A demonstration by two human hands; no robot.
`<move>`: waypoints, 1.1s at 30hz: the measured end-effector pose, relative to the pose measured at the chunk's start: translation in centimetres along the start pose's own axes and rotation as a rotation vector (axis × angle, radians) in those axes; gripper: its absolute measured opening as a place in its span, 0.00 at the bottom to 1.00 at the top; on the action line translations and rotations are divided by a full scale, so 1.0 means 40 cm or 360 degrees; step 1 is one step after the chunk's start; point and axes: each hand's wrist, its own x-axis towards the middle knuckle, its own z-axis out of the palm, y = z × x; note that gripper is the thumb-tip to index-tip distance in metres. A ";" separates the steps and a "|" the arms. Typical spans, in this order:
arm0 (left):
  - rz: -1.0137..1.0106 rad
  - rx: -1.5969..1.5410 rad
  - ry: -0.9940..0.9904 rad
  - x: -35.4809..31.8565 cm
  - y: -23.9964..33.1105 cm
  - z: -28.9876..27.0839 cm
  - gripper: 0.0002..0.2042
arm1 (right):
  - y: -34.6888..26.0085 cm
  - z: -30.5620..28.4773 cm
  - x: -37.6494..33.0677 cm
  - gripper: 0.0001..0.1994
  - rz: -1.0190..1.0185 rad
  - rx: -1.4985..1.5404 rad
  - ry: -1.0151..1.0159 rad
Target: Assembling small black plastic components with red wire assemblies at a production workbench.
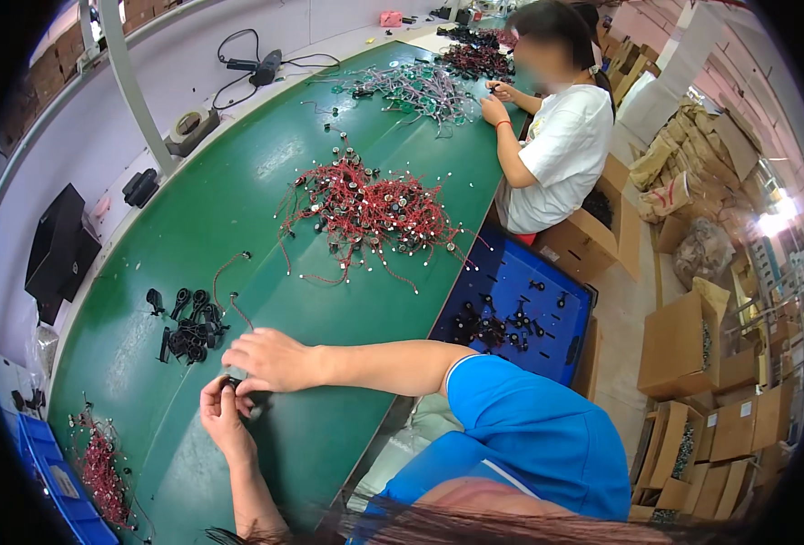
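Note:
My left hand (pixel 223 418) and my right hand (pixel 270 359) meet over the green belt (pixel 202 209), both pinching one small black part (pixel 232 385) between the fingertips. Most of the part is hidden by my fingers. A thin red wire (pixel 236 313) curves away from just above my right hand. Immediately to the left lies a small cluster of black plastic clips (pixel 187 331).
A large tangle of red wires with small round parts (pixel 365 209) lies mid-belt; a smaller one (pixel 102 472) sits near a blue bin (pixel 52 472). A blue tray (pixel 547 282) holds black parts. A co-worker in white (pixel 556 145) handles wires further along. Cardboard boxes (pixel 692 345) stand right.

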 end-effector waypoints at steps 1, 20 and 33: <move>0.0007 -0.0042 -0.0033 -0.005 0.002 0.009 0.09 | -0.003 -0.009 -0.012 0.12 0.0140 0.0084 -0.0139; 0.0045 0.0145 -0.0267 -0.087 -0.073 0.089 0.15 | -0.078 -0.695 -0.352 0.15 0.1462 -0.1525 -0.0424; 0.0218 0.0250 -0.0239 -0.057 -0.068 0.088 0.13 | 0.097 -0.229 -0.030 0.08 0.0773 -0.0353 -0.0105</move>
